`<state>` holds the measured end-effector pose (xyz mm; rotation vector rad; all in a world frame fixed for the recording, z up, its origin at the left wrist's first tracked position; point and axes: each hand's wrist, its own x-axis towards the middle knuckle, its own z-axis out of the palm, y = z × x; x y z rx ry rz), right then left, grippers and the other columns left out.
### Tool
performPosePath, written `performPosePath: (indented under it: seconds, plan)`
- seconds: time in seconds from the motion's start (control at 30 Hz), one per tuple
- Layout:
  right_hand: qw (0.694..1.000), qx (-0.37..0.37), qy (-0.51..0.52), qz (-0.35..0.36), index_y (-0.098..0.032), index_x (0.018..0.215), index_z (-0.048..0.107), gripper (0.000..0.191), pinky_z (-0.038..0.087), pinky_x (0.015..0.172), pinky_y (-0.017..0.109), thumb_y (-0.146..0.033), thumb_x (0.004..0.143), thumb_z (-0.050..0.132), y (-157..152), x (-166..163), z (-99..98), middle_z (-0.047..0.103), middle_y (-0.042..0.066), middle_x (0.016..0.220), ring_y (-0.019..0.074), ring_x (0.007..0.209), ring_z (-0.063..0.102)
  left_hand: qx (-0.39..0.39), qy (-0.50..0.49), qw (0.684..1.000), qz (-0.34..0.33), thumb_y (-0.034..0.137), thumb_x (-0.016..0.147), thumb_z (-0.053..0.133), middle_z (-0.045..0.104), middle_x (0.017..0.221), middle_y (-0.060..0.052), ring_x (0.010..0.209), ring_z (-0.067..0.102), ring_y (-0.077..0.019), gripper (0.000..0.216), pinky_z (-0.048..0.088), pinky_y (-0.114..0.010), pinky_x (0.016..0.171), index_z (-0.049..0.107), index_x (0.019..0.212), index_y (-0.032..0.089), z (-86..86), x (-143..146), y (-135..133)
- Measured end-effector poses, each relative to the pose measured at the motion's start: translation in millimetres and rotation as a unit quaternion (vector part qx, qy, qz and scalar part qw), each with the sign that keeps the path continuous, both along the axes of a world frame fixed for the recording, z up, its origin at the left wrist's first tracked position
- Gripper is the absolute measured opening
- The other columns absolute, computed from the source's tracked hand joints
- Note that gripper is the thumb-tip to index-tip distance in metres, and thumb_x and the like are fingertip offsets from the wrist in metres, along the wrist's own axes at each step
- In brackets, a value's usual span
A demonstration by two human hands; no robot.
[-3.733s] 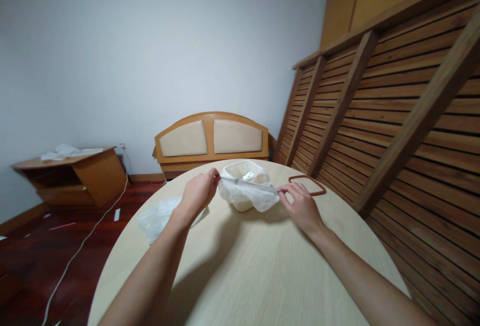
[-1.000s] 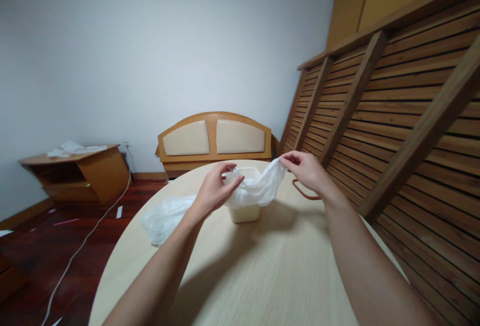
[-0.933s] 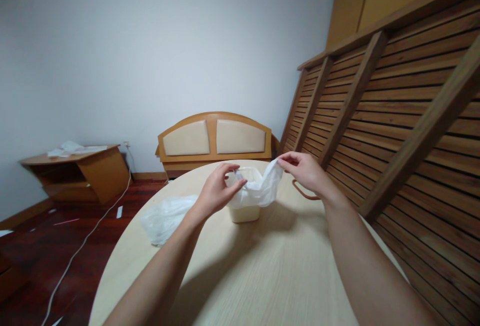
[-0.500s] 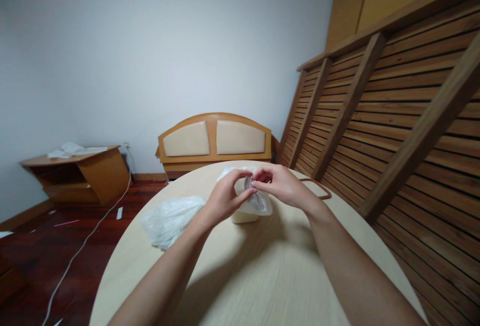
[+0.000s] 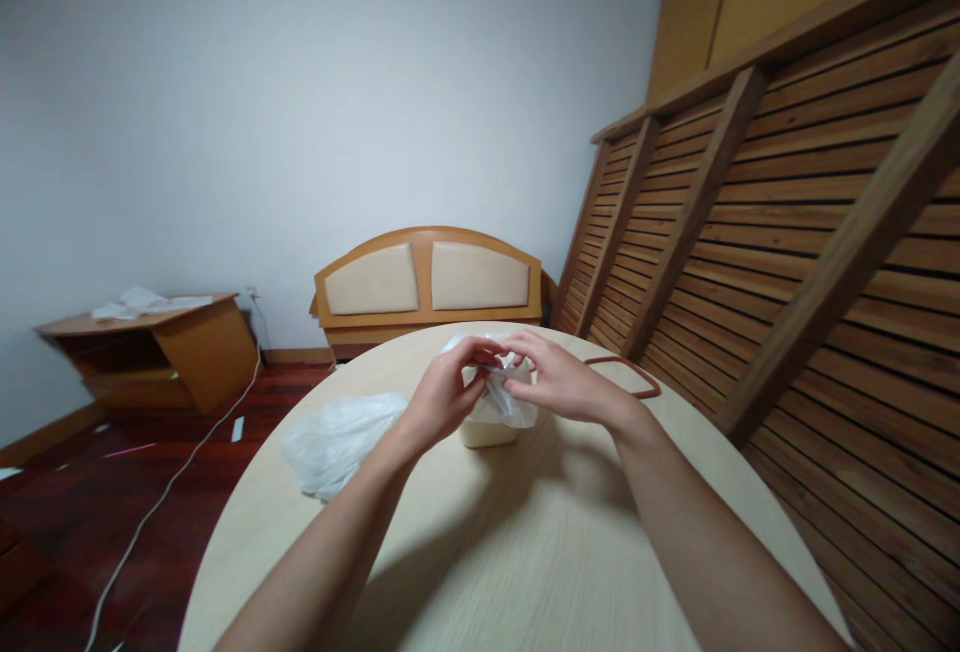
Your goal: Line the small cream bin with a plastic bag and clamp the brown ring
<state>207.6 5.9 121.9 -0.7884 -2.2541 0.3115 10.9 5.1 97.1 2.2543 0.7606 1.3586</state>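
Note:
A cream-coloured container [image 5: 489, 434] stands on the round table, with a thin white plastic bag [image 5: 511, 410] draped over its top. Over the container, my left hand [image 5: 444, 394] pinches a gathered bit of the bag between thumb and fingers. My right hand [image 5: 559, 380] is close against it from the right, its thumb and fingers curved but apart around the bag's top. The fingertips of both hands nearly meet, and they hide part of the bag. Beside my left forearm lies a crumpled white plastic bag [image 5: 341, 442].
The round pale wooden table [image 5: 480, 552] fills the foreground. A brown loop [image 5: 649, 384], perhaps a handle or cord, lies near its right edge. Slatted wooden panels [image 5: 750, 222] lean on the right. Behind are a headboard [image 5: 427, 317] and a low cabinet [image 5: 202, 357].
My right thumb and fingers have parted from their pinch. My left fingers have closed in on the gathered plastic, and the bag over the container has shifted slightly.

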Motion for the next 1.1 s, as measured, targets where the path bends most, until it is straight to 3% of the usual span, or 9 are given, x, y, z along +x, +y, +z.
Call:
performPosePath:
  seconds: [0.17, 0.4, 0.6, 0.8, 1.1]
  plan:
    - [0.999, 0.014, -0.028, -0.013, -0.024, 0.118, 0.068, 0.036, 0.046, 0.102, 0.040, -0.014, 0.083, 0.066, 4, 2, -5.1, 0.064, 0.007, 0.114, 0.0236, 0.113, 0.059, -0.010, -0.003, 1.000, -0.002, 0.005, 0.083, 0.055, 0.072, 0.098, -0.008, 0.092, 0.069, -0.0172, 0.031, 0.055, -0.030, 0.085, 0.060, 0.112, 0.016, 1.7, 0, -4]
    - [0.999, 0.035, -0.040, 0.005, -0.023, 0.134, 0.058, 0.051, 0.038, 0.113, 0.045, -0.018, 0.084, 0.065, 7, 1, -11.6, 0.054, 0.012, 0.137, 0.0260, 0.132, 0.048, -0.014, 0.019, 0.999, -0.032, 0.005, 0.083, 0.050, 0.070, 0.091, -0.006, 0.085, 0.067, -0.0156, 0.035, 0.053, -0.028, 0.081, 0.060, 0.115, 0.016, 5.9, 3, -11]
    - [0.998, 0.036, -0.056, 0.019, -0.022, 0.132, 0.058, 0.052, 0.037, 0.114, 0.047, -0.014, 0.080, 0.062, 9, 0, -13.7, 0.056, 0.011, 0.137, 0.0264, 0.133, 0.047, -0.001, 0.018, 0.999, -0.047, 0.003, 0.081, 0.048, 0.069, 0.093, -0.006, 0.085, 0.066, -0.0147, 0.037, 0.052, -0.026, 0.078, 0.060, 0.114, 0.015, 7.6, 3, -14]
    - [0.996, 0.040, -0.074, -0.003, -0.021, 0.100, 0.064, 0.027, 0.037, 0.112, 0.049, -0.010, 0.076, 0.064, 13, 3, -14.5, 0.061, 0.009, 0.131, 0.0286, 0.130, 0.047, -0.001, 0.016, 1.000, 0.022, 0.004, 0.079, 0.049, 0.068, 0.085, -0.003, 0.078, 0.064, -0.0130, 0.036, 0.046, -0.021, 0.066, 0.061, 0.111, 0.017, 7.1, 0, -10]
    - [0.998, 0.067, -0.002, -0.019, -0.022, 0.102, 0.066, 0.017, 0.045, 0.099, 0.041, -0.015, 0.087, 0.061, 15, 4, -11.5, 0.070, 0.007, 0.113, 0.0238, 0.111, 0.059, 0.004, -0.041, 0.988, 0.149, 0.004, 0.074, 0.047, 0.064, 0.082, -0.001, 0.074, 0.061, -0.0132, 0.022, 0.045, -0.023, 0.066, 0.056, 0.088, 0.019, 2.6, -6, 6]
